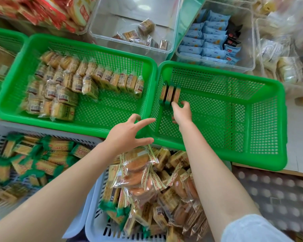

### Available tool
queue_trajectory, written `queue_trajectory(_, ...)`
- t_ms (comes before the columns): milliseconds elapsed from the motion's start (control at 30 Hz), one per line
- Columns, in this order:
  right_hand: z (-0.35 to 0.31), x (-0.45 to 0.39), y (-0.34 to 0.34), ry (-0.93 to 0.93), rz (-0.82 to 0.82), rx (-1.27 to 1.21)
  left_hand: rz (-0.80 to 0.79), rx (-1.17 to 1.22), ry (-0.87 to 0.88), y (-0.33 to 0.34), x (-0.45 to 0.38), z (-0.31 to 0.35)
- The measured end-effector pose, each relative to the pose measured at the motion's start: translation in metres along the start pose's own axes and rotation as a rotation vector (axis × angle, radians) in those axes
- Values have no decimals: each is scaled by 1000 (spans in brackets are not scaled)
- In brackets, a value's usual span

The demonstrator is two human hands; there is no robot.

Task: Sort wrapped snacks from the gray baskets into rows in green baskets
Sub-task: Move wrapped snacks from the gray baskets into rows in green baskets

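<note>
At the far left, a gray basket [87, 140] holds loose snacks in green-ended wrappers [42, 165], lying in no order. Behind it, the left green basket [98, 48] already has rows of wrapped biscuits [87, 77] standing on edge. The left hand [128, 135] hovers over the border between the baskets, its fingers spread wide and holding nothing. Below it, the near gray basket [101, 203] is full of mixed snacks [147, 180], so this hand is the nearer one for the next pick. To the right, the right hand [181, 112] reaches into the right green basket [234, 161], fingers relaxed, just beside three snacks [170, 93] standing on edge against the left wall. Whether it touches them cannot be told. Their row would probably grow toward the right.
</note>
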State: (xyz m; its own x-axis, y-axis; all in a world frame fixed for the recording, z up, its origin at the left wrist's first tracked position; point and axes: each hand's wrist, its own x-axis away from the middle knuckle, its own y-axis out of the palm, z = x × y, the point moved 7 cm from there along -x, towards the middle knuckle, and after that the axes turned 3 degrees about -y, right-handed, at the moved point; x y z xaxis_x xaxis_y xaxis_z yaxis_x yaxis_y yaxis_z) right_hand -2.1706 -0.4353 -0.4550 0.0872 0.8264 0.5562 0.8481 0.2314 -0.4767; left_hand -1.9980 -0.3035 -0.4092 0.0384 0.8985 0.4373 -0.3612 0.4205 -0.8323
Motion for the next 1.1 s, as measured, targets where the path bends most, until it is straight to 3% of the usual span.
queue_trajectory(167,1,64,5,-165,-149,180,143,-80,-56,-4,14,-12)
queue_trajectory(367,5,114,4,-315,-322,615,225,-186,-179,-5,20,-12)
queue_trajectory(533,12,128,-4,-351,-235,659,193,-117,-73,-7,26,-14)
queue_trajectory(700,20,128,-40,-372,-24,607,200,-109,-13,-13,39,-26)
queue_trajectory(800,25,130,-49,-347,-98,527,215,-72,-24,-13,41,-23)
queue_trajectory(900,22,139,-21,-416,-154,686,240,-27,-37,-12,43,-25)
queue_trajectory(1100,24,147,-10,-478,-37,764,327,30,-65,-14,52,-24)
